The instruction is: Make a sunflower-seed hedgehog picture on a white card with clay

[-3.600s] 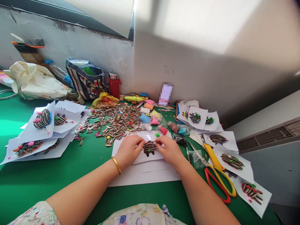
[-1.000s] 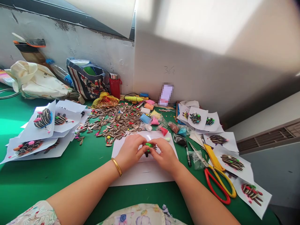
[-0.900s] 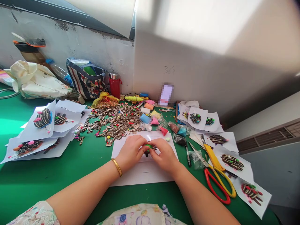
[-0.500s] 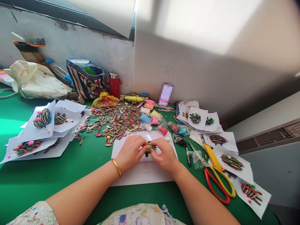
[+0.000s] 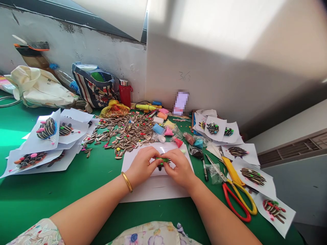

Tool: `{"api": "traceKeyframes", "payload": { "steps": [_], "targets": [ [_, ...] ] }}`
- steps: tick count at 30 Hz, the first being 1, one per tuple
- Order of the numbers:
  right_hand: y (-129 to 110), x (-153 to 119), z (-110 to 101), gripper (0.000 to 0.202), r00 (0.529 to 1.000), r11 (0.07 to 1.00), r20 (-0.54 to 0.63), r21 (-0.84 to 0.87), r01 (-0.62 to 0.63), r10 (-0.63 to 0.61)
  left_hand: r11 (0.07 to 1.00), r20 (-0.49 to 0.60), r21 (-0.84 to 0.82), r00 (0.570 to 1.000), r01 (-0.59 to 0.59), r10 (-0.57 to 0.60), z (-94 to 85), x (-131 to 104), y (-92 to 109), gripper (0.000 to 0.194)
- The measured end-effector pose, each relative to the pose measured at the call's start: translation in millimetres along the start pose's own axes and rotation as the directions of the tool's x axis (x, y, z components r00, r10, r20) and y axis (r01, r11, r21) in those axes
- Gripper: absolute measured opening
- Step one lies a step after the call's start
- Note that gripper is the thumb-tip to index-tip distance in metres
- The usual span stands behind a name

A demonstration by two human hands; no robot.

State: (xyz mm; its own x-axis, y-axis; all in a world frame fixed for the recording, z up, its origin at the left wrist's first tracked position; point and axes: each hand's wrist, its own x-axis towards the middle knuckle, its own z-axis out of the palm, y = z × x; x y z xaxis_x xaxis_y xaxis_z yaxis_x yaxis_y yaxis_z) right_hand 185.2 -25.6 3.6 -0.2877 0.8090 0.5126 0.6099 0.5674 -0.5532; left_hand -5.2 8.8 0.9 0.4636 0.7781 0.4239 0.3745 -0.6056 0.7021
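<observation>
Both hands meet over a white sheet of paper [image 5: 158,192] on the green table. My left hand [image 5: 145,165], with a gold bangle at its wrist, closes its thumb and fingers on a small piece of green clay [image 5: 165,159]. From the other side, my right hand [image 5: 181,168] pinches the same green piece. Right under the fingertips is a dark sunflower-seed figure [image 5: 160,168] on the paper, mostly covered by the hands. A loose pile of sunflower seeds [image 5: 133,131] lies just beyond the left hand.
Packets of coloured clay [image 5: 158,129] lie behind the paper. Scissors [image 5: 237,194], a yellow utility knife [image 5: 233,171] and a black pen [image 5: 205,169] are at right. Finished seed pictures lie at left [image 5: 47,131] and right [image 5: 252,176]. A red flask [image 5: 125,94] stands at the back.
The hands stay in nearly the same place, with only slight finger movement around the green clay, which looks a little more drawn out to the left.
</observation>
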Motion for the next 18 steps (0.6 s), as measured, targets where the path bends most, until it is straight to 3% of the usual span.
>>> {"api": "traceKeyframes", "payload": {
  "steps": [4, 11, 18],
  "targets": [
    [-0.4, 0.6, -2.7, 0.019, 0.999, 1.000, -0.035, -0.013, -0.002, 0.002, 0.999, 0.009, 0.035, 1.000, 0.000, -0.001, -2.3, 1.4, 0.6, 0.027],
    [2.3, 0.0, -5.2, 0.018, 0.997, 0.999, -0.063, 0.004, -0.039, 0.039, 0.999, -0.091, 0.050, 0.996, 0.002, 0.003, -0.8, 1.3, -3.9, 0.015],
    [-1.8, -0.1, -1.3, 0.033, 0.999, 0.999, 0.002, 0.025, 0.035, -0.035, 0.999, -0.058, 0.045, 0.998, 0.010, -0.007, -1.0, 1.6, -1.9, 0.011]
  ]
}}
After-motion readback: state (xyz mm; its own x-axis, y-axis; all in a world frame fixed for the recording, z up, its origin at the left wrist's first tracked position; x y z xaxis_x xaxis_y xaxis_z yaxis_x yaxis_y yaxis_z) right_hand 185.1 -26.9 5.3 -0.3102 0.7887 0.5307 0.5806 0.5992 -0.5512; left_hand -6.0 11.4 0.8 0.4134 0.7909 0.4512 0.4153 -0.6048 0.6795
